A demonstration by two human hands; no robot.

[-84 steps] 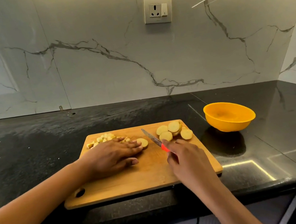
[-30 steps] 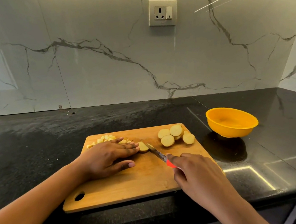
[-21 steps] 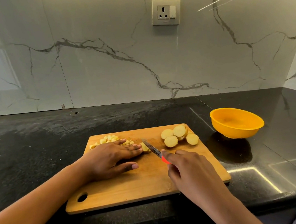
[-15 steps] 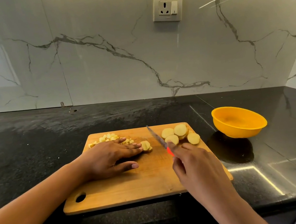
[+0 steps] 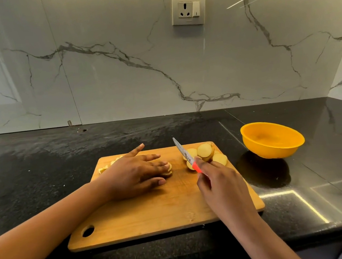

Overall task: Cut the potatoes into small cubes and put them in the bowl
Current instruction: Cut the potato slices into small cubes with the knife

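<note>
Since half a second ago the left hand (image 5: 132, 174) has spread out, its index finger now lifted off the board and pointing away, and the knife (image 5: 183, 152) has swung further from the cut piece, its blade tilted up over the round slices.

The black stone counter (image 5: 23, 170) carries a wooden cutting board (image 5: 154, 207) with a hanging hole at its near left corner. An orange bowl (image 5: 275, 150) stands on the counter just right of the board's far corner, apart from it; its inside looks bare.

The left hand lies flat on the board, fingers straight and loosely fanned, the middle fingertips resting on a small stack of potato pieces (image 5: 168, 170), pale yellow with a thin tan skin edge. The right hand (image 5: 218, 185) is curled round the knife's red handle, the blade's point away from the person and off the wood.

The round potato slices (image 5: 206, 150) lie overlapping at the board's far right, cream-yellow faces up, brownish rims. A few small yellow cubes (image 5: 105, 168) show at the far left edge, mostly hidden behind the left hand.
</note>
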